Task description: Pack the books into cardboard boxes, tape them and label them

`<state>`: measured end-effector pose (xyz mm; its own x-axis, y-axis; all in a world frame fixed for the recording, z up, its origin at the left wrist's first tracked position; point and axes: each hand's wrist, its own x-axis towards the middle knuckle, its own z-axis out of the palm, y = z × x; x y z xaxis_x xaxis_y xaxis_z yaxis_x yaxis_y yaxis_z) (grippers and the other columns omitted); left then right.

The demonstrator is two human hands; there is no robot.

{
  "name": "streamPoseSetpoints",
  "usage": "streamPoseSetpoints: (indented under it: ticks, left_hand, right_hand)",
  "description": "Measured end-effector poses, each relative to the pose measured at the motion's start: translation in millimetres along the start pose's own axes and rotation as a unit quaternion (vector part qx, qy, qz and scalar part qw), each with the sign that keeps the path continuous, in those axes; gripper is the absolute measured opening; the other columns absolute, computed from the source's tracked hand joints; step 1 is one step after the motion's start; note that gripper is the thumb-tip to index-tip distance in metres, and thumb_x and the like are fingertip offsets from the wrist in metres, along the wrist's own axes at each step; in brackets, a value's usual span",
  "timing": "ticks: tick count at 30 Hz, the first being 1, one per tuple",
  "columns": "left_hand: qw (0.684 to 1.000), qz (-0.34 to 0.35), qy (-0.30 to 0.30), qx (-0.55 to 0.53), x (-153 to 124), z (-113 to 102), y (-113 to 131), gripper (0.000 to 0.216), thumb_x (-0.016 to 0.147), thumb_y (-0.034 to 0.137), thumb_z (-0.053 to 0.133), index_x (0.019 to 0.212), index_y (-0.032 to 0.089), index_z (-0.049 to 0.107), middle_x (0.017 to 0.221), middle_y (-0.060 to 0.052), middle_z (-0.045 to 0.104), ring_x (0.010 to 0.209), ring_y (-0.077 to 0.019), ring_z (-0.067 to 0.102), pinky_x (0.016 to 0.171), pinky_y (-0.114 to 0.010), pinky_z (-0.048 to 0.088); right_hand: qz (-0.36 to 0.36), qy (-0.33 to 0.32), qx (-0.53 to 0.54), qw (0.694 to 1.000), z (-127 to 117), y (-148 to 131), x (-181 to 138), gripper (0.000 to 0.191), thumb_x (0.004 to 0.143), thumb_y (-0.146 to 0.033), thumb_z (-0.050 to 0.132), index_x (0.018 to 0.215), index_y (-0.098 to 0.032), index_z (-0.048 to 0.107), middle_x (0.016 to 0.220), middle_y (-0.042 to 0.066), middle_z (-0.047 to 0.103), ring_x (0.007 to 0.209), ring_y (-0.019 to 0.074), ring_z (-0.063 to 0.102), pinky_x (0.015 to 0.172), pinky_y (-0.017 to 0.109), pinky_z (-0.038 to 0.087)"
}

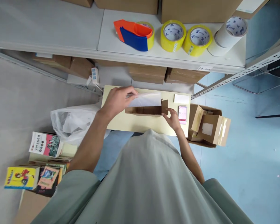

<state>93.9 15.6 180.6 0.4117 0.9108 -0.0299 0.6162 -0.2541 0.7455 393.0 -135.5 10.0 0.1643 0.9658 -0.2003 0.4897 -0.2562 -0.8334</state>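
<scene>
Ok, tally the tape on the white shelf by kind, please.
Yellow rolls of packing tape standing loose: 2
Yellow roll loaded in the orange-and-blue tape dispenser: 1
White rolls: 1
Total: 4

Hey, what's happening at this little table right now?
A person stands over a small pale table working on an open cardboard box. The left hand holds a white sheet at the box's top, while the right hand steadies the box's right end. A phone lies just right of it. On the shelf above sit a tape dispenser and tape rolls. Books lie on the floor to the left.
</scene>
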Motion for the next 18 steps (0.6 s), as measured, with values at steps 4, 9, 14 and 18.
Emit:
streamPoseSetpoints:
  ticks: [4, 9, 14, 18]
  left_hand:
    - [0.999, -0.017, -0.041, 0.002, 11.1, 42.9, -27.3, 0.009, 0.092, 0.029, 0.087, 0.099, 0.026, 0.083, 0.105, -0.003, 0.083, 0.114, -0.034, 0.077, 0.105, -0.044, 0.057]
    - [0.995, -0.013, -0.089, 0.052, 17.8, 65.4, -51.3, 0.009, 0.092, 0.035, 0.085, 0.097, 0.027, 0.084, 0.088, -0.003, 0.081, 0.097, -0.0323, 0.078, 0.095, -0.04, 0.054]
    - [0.994, -0.002, -0.104, 0.039, 21.6, 80.8, -67.0, 0.016, 0.092, 0.045, 0.087, 0.092, 0.029, 0.084, 0.093, -0.004, 0.084, 0.095, -0.0317, 0.078, 0.093, -0.039, 0.054]
    - [0.994, -0.027, -0.108, 0.006, 22.6, 100.7, -84.4, 0.024, 0.085, 0.05, 0.095, 0.086, 0.029, 0.083, 0.095, -0.006, 0.085, 0.103, -0.0346, 0.079, 0.093, -0.04, 0.055]
  right_hand:
    - [0.006, 0.004, 0.005, 1.0, 2.6, 3.3, -3.5, 0.058, 0.102, -0.07, 0.067, 0.137, -0.024, 0.073, 0.144, 0.018, 0.073, 0.139, 0.0386, 0.062, 0.118, 0.059, 0.053]
    - [0.019, 0.007, 0.007, 1.0, 7.7, 5.4, -8.6, 0.063, 0.103, -0.07, 0.066, 0.144, -0.022, 0.07, 0.147, 0.019, 0.072, 0.14, 0.0396, 0.062, 0.117, 0.061, 0.054]
    - [0.018, 0.013, 0.001, 1.0, 9.0, 8.0, -12.1, 0.066, 0.101, -0.075, 0.066, 0.143, -0.023, 0.071, 0.144, 0.019, 0.073, 0.138, 0.0393, 0.063, 0.117, 0.059, 0.054]
    - [0.019, 0.013, -0.015, 1.0, 8.1, 7.2, -14.5, 0.069, 0.101, -0.074, 0.066, 0.143, -0.02, 0.071, 0.143, 0.021, 0.073, 0.136, 0.0402, 0.065, 0.116, 0.06, 0.054]
